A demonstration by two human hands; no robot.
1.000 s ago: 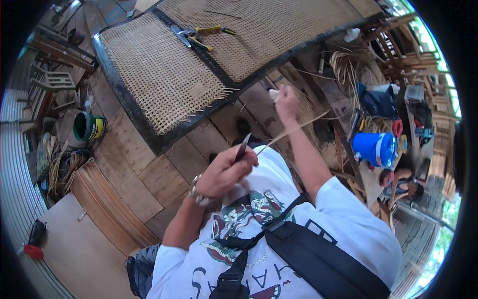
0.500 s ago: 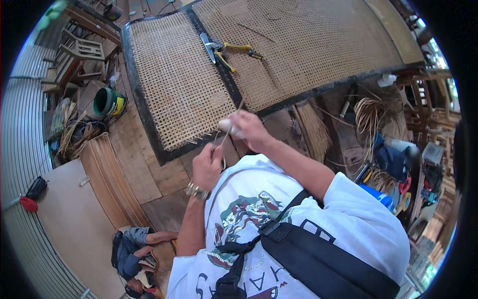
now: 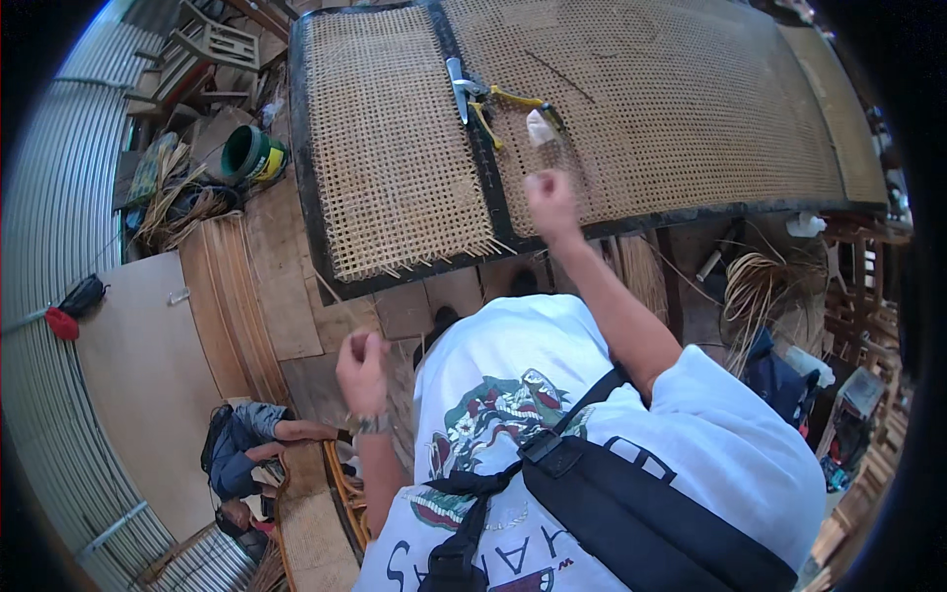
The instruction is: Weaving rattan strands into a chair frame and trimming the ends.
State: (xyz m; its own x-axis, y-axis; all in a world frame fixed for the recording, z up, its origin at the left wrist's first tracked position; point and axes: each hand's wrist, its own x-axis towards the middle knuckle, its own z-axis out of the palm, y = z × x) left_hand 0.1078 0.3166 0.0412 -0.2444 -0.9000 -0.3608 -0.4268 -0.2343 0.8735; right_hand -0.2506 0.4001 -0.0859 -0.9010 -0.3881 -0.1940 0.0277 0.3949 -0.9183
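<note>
My left hand (image 3: pixel 362 375) is closed on a thin cane strip (image 3: pixel 330 288), which rises from my fingers toward the near left corner of a woven cane panel (image 3: pixel 395 168) in a dark frame. Over the panel's near edge is my right hand (image 3: pixel 552 202), its fingers curled and smeared by motion. A small white piece (image 3: pixel 539 128), perhaps cloth, shows just beyond those fingers; whether they hold it I cannot tell. Beyond it, yellow-handled snips (image 3: pixel 473 91) lie across the frame's dark crossbar. Short cane ends stick out along the panel's near edge.
A green bucket (image 3: pixel 252 155) stands at the left beside loose cane scraps. Coiled cane (image 3: pixel 760 291) lies on the right. At lower left another person (image 3: pixel 242 444) bends beside a curved cane piece (image 3: pixel 321 513). A wooden chair (image 3: pixel 212 49) is at the far left.
My hands have moved apart: the left down and leftward with the strip, the right up over the panel. The white piece has moved up toward the snips. The whole view has shifted.
</note>
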